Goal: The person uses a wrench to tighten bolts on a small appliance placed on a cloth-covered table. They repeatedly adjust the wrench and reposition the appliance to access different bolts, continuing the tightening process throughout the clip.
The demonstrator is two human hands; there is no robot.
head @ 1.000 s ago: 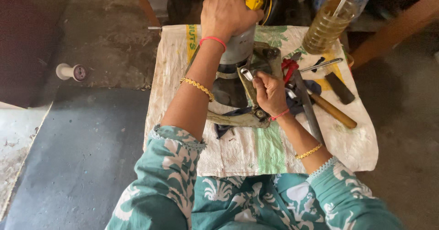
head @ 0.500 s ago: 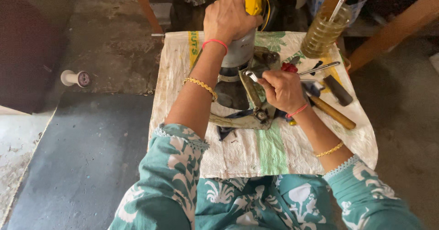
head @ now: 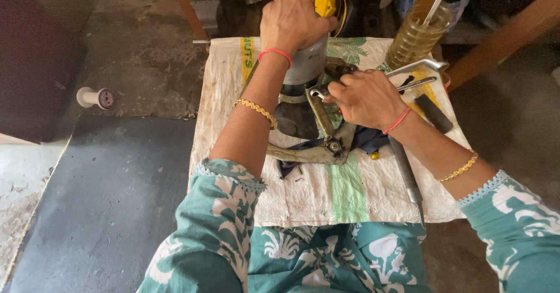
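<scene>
Yellow-topped power tool (head: 306, 60): left hand (head: 291, 22) grip wraps it; right hand (head: 364, 97) grip pinches wrench (head: 319, 93), head hidden.

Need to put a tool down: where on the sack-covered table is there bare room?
Free: the near strip of the sack, below the old pliers, left of the long metal file. Crowded: the far end, around the power tool, both hands, and the oil jar.
</scene>
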